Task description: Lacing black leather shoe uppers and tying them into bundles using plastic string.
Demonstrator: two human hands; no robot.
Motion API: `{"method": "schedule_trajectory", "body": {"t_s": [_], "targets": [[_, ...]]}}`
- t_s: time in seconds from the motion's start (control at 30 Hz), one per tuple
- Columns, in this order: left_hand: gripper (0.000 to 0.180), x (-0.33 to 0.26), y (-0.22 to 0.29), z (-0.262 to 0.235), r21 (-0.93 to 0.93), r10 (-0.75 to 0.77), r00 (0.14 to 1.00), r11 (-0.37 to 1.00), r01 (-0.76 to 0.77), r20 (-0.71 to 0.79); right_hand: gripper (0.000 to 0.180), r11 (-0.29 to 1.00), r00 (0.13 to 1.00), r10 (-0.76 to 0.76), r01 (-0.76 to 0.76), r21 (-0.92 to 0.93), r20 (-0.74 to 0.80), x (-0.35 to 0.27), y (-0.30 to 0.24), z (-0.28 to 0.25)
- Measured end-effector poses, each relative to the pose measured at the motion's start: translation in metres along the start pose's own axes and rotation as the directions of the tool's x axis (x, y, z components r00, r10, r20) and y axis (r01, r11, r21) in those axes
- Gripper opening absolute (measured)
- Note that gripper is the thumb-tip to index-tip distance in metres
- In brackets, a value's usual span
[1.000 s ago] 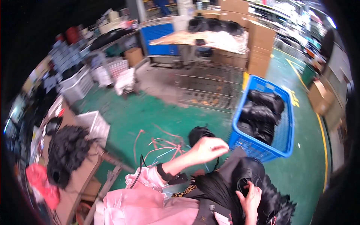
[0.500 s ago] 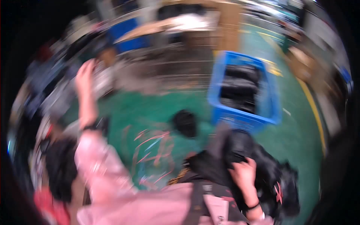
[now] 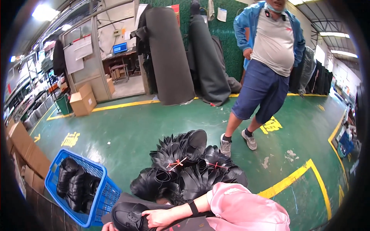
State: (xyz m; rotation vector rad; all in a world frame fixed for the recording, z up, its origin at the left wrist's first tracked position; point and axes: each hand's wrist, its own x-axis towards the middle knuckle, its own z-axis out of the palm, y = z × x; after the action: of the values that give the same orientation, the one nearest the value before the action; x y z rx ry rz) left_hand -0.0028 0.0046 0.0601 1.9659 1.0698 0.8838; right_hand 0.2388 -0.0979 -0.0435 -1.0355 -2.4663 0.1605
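Note:
A black shoe upper (image 3: 129,216) lies low in the view, on dark cloth over my lap. My right hand (image 3: 160,218) reaches across from the right, closed on its near right side with the index finger stretched along it. At its lower left edge, my left hand (image 3: 110,226) shows only a few bent fingers against the upper; the rest is cut off by the picture's edge. Just beyond are bundles of stacked black shoe uppers (image 3: 177,152). Red ties (image 3: 176,164) show on two of these bundles.
To the left stands a blue plastic basket (image 3: 104,192) with more black bundles inside. A person (image 3: 266,61) in a blue jacket and shorts stands beyond the pile. Large dark rolls (image 3: 169,57) lean against the back wall. Cardboard boxes (image 3: 83,101) stand far left.
The view has swung right, bringing the standing person and rolls into sight. My left hand, stretched far out to the left before, is now at the shoe upper beside my right.

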Motion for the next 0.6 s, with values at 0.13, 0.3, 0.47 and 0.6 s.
{"method": "schedule_trajectory", "body": {"t_s": [0.13,0.3,0.47,0.6], "targets": [[0.019,0.003,-0.004,0.021,-0.01,-0.028,0.992,1.0,0.029,0.12,0.023,0.811,0.869,0.398,-0.184,0.556,-0.293,0.028,0.0,-0.041],[0.018,-0.014,-0.016,0.037,0.054,0.107,0.986,0.992,-0.114,0.13,0.021,0.912,0.898,0.405,-0.383,0.148,-0.17,0.058,0.028,-0.007],[0.013,-0.042,-0.028,0.043,-0.104,-0.111,0.992,0.988,0.117,0.059,0.011,0.932,0.94,0.317,-0.283,0.225,-0.127,0.078,0.029,0.051],[0.009,-0.055,-0.085,0.06,-0.319,-0.067,0.997,0.947,0.047,-0.049,0.014,0.914,0.942,0.267,-0.181,0.364,-0.202,0.084,0.022,0.016]]}}
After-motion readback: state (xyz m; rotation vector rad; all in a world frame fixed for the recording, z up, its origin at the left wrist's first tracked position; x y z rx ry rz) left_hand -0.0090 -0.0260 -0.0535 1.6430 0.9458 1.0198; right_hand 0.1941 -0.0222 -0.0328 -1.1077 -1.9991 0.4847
